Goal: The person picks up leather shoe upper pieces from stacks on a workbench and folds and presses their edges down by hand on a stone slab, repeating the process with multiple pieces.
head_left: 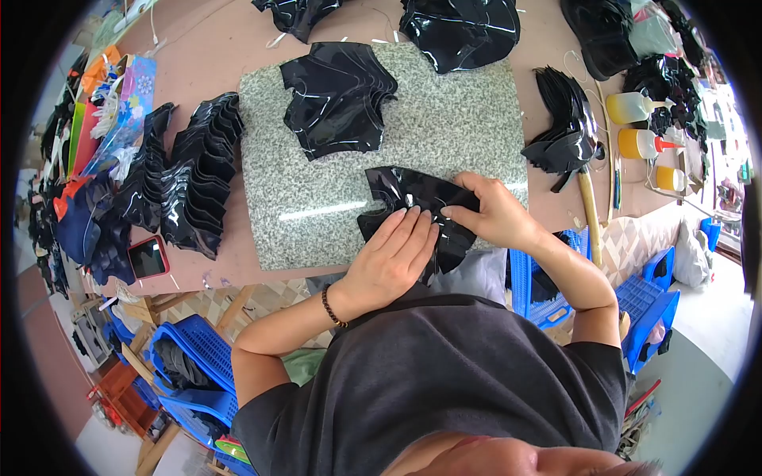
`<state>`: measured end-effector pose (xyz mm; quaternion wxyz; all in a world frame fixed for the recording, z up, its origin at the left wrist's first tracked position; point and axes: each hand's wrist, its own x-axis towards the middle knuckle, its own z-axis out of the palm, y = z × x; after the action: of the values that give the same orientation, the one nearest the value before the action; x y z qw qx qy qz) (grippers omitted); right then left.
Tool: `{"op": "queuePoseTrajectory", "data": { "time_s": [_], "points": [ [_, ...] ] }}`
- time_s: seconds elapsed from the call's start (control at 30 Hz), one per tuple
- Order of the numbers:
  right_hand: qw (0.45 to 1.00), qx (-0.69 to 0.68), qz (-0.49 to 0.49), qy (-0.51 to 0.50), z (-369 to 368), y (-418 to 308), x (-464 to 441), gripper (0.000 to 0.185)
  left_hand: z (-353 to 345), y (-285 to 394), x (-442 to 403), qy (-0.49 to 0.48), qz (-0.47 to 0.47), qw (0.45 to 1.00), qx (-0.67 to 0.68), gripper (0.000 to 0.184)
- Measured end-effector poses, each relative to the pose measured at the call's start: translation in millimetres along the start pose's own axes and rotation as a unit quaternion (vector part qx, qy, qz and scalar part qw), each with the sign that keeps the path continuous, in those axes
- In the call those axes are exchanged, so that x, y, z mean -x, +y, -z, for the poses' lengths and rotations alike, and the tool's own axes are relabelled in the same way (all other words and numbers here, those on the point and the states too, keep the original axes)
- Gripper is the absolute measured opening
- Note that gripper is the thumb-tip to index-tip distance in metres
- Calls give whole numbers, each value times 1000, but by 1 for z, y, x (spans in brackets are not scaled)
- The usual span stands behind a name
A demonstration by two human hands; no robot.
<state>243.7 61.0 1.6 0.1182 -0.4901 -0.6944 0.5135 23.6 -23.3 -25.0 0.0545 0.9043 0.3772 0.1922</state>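
A glossy black cut piece [421,190] lies at the front edge of the speckled stone slab [302,230], partly over the edge. My left hand [390,258] presses on it from the near side, its fingers together and flat on the surface. At the piece's right side, my right hand [494,213] grips the edge between thumb and fingers. Farther back on the slab rests a stack of similar black pieces [340,99].
Wavy rows of black pieces [198,174] and a phone [148,258] are on the left. To the right are black strips [563,127], a wooden-handled tool [590,214] and glue bottles [635,108]. Blue baskets [194,349] stand below the table.
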Motion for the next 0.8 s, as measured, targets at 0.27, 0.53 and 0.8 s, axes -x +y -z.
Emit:
{"op": "queuePoseTrajectory", "data": {
  "time_s": [0.27, 0.53, 0.8],
  "points": [
    [996, 79, 43, 17, 0, -9, 4, 26, 10, -4, -6, -21, -32, 999, -8, 40],
    [968, 220, 123, 3, 17, -16, -3, 26, 6, -6, -6, 5, -19, 999, 40, 38],
    [964, 244, 109, -9, 18, -19, -7, 26, 5, -5, -7, 14, -6, 998, 54, 37]
  ]
}}
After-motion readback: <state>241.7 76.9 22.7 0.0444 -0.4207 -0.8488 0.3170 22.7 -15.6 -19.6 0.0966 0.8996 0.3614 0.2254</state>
